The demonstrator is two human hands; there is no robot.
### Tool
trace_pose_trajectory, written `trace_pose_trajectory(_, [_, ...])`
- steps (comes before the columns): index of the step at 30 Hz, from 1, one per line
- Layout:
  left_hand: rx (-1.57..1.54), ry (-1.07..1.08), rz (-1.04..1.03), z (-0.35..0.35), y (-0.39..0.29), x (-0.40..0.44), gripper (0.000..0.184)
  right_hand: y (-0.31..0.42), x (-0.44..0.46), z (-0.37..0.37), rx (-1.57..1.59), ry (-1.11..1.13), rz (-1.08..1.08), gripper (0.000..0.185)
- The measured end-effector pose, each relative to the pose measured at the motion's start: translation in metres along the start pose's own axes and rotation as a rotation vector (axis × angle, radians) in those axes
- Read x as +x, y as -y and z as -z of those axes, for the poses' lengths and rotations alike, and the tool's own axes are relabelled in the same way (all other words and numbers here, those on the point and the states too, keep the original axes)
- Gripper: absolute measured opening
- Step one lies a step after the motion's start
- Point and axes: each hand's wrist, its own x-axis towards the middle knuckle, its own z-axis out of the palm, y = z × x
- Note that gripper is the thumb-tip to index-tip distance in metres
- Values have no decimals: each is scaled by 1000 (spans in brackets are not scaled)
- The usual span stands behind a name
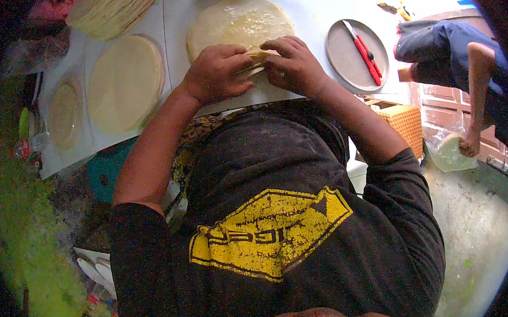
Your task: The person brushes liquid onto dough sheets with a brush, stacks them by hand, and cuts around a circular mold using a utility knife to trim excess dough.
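Round, thin dough sheets (240,23) lie on the white table, and the top one has a shiny wet patch across its middle. At the near edge, my left hand (217,73) curls its fingers round a folded part of the dough (255,57). From the other side my right hand (294,68) pinches the same fold between thumb and fingers. The fold's layers show in the gap between both hands. How many sheets are gripped I cannot tell.
Left on the table (181,102) lie a round dough stack (124,82), a taller stack (111,13) and a smaller disc (65,112). A grey plate (341,66) holds a red-handled knife (365,53). At right, another person (462,47) holds a plastic bag (454,149) near an orange woven box (403,126).
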Motion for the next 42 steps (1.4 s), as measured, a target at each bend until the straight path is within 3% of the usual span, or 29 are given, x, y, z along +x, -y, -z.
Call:
trace_pose_trajectory(16, [64,-78,16,-6,5,-4,17,-3,1,1,159,74,-123,21])
trace_pose_trajectory(25, [44,-8,50,-11,6,-12,14,6,-20,2,308,38,-324,32])
trace_pose_trajectory(30, [50,6,64,-7,0,-10,12,10,-18,7,205,-46,-229,34])
trace_pose_trajectory(38, [25,15,51,-6,-2,-8,13,12,-19,13,173,-36,-289,31])
trace_pose_trajectory(42, [41,-87,3,-10,-3,-12,12,8,-21,18,179,-66,-317,27])
